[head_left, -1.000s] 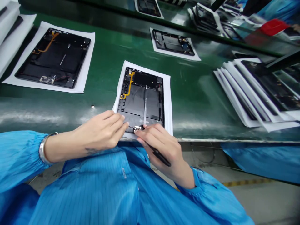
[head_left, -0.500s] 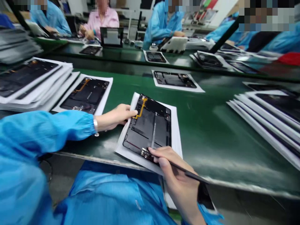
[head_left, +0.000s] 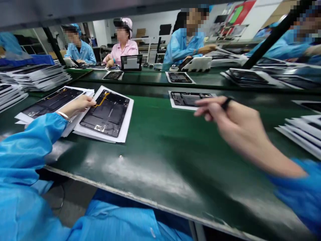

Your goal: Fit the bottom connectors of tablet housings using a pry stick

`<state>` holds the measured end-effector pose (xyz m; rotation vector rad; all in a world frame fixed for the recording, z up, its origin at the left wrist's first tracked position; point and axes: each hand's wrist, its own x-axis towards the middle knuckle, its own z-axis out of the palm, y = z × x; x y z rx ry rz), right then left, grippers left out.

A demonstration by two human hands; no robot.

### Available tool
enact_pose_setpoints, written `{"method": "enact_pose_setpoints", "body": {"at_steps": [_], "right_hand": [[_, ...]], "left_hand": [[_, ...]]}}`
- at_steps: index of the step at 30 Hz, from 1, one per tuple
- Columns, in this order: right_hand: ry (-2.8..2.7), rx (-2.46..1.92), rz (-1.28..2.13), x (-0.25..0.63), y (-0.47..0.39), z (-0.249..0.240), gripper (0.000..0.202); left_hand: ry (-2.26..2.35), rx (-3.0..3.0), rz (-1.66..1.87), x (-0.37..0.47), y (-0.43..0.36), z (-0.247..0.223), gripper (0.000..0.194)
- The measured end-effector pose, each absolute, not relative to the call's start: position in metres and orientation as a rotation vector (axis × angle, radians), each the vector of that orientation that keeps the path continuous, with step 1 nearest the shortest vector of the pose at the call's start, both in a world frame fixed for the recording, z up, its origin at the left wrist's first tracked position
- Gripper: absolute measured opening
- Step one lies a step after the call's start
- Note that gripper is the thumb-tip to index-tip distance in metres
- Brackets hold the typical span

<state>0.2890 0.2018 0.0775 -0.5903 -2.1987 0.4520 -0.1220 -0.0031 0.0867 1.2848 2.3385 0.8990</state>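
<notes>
My left hand [head_left: 84, 102] pinches the upper left edge of a black tablet housing [head_left: 106, 113] on a white sheet, at the left of the green bench. An orange flex cable [head_left: 101, 99] runs near the fingertips. My right hand [head_left: 225, 117], blurred, is over the bench at the right with its fingers pointing left. A short part of a slim black tool [head_left: 226, 103] shows at its index finger; the rest is hidden. Behind the fingertips lies another tablet housing [head_left: 183, 99] on white paper, partly covered by the hand.
Stacks of housings with paper stand at the left [head_left: 45, 78] and right [head_left: 301, 132]. A small bright piece [head_left: 120, 156] lies on the green bench [head_left: 155, 150]. Across the line, several people in blue or pink work clothes sit behind more housings. A dark slanted post [head_left: 265, 36] stands at the right.
The housing before me has moved left onto the other one there, with my left hand on it. My right hand has left it and moved up and right. The view has tilted up.
</notes>
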Motion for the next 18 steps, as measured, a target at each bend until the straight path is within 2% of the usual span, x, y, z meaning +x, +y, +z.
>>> {"method": "enact_pose_setpoints", "body": {"at_steps": [2,6,8,12,18], "right_hand": [[-2.251,-0.708,0.399,0.255,0.241,0.086,0.039],[-2.421,-1.129,0.232,0.197,0.303,0.083,0.037],[-2.479,-1.267,0.174,0.177,0.325,0.075,0.029],[-2.588,-1.456,0.079,0.147,0.354,0.054,0.039],[-2.744,-1.541,0.010,0.109,0.366,0.037,0.039]], "left_hand": [[2.385,1.355,0.813,-0.127,-0.006,0.087,0.045],[2.544,1.573,0.774,-0.122,-0.007,0.082,0.030],[2.665,1.769,0.683,-0.116,-0.008,0.079,0.041],[2.813,2.254,0.340,-0.096,-0.014,0.070,0.051],[2.660,2.438,0.443,-0.069,-0.024,0.055,0.052]]}}
